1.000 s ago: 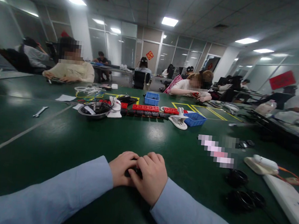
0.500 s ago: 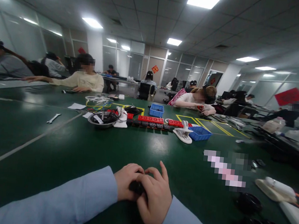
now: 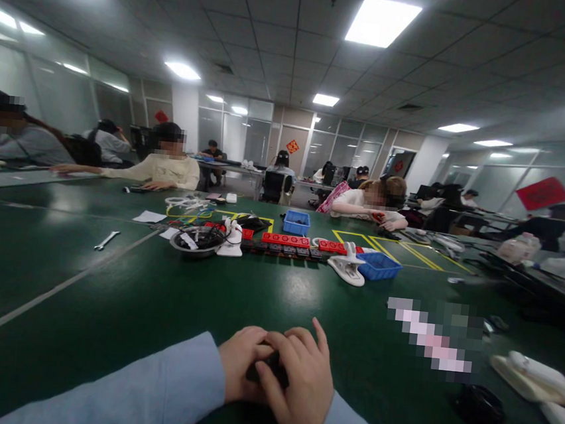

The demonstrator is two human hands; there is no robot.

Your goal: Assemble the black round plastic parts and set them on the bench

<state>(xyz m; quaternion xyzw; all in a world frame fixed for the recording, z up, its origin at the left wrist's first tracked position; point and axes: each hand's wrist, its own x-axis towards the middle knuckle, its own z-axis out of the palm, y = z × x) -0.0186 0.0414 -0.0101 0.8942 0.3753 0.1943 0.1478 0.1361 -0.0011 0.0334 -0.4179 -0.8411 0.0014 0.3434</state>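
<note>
A small black object [image 3: 272,369] sits between my two hands, low in the middle of the view, mostly covered by fingers. My left hand [image 3: 244,363] wraps round its left side. From the right, my right hand [image 3: 302,382] curls over it with thumb and fingers, the little finger raised. What the object is cannot be made out. Both hands are close to the green table [image 3: 153,313].
Ahead lie a metal bowl of cables [image 3: 194,240], red sockets [image 3: 286,240], white clamps [image 3: 348,265] and blue baskets [image 3: 380,266]. A wrench [image 3: 106,240] is at left, black rings [image 3: 481,406] at right. People sit across the table.
The view has tilted up, so the table items appear lower. My right thumb has shifted on the black object, and more of the object shows between the hands.
</note>
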